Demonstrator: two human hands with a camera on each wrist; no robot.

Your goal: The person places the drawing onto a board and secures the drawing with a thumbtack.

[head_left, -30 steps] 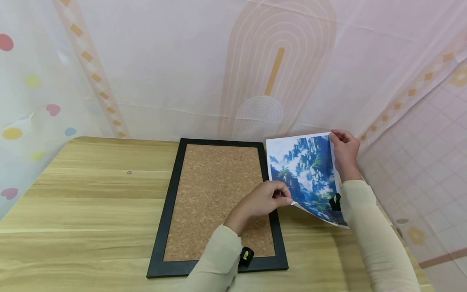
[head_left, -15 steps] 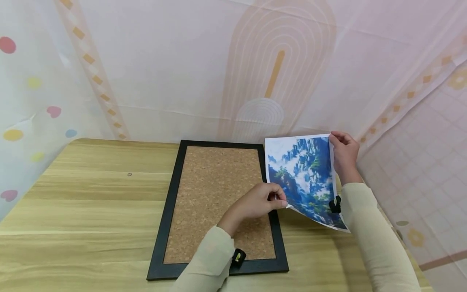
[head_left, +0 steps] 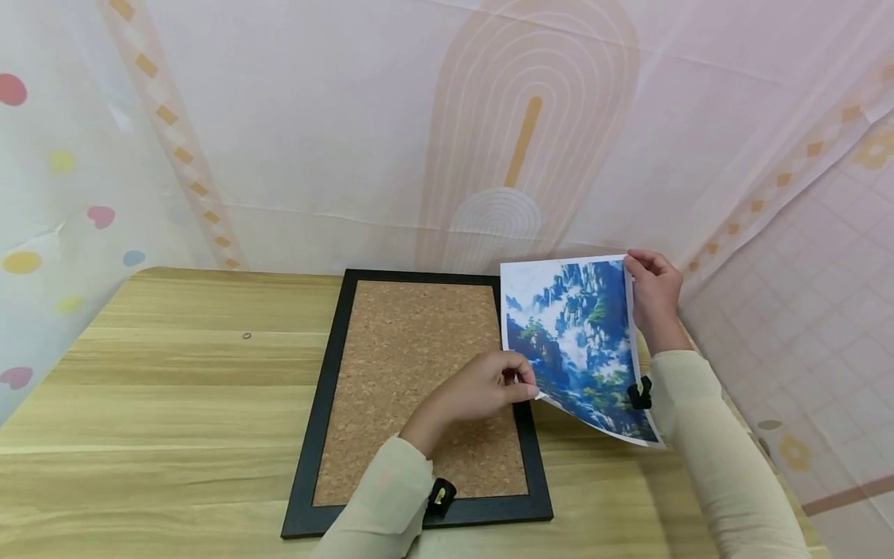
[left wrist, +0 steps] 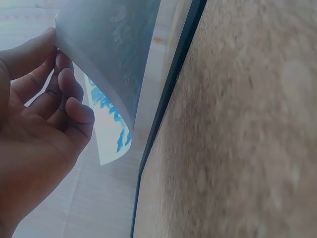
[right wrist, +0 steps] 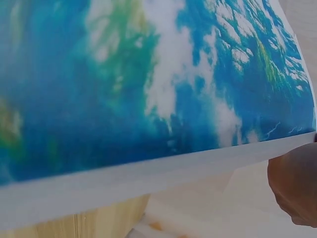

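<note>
a printed mountain landscape sheet (head_left: 576, 341) is held lifted and tilted above the wooden worktop (head_left: 174, 388), just right of a black-framed cork board (head_left: 412, 373). the left hand (head_left: 482, 388) pinches the sheet's near left corner over the board's right frame edge. the right hand (head_left: 653, 299) pinches the far right corner, so the sheet spans between both hands
</note>
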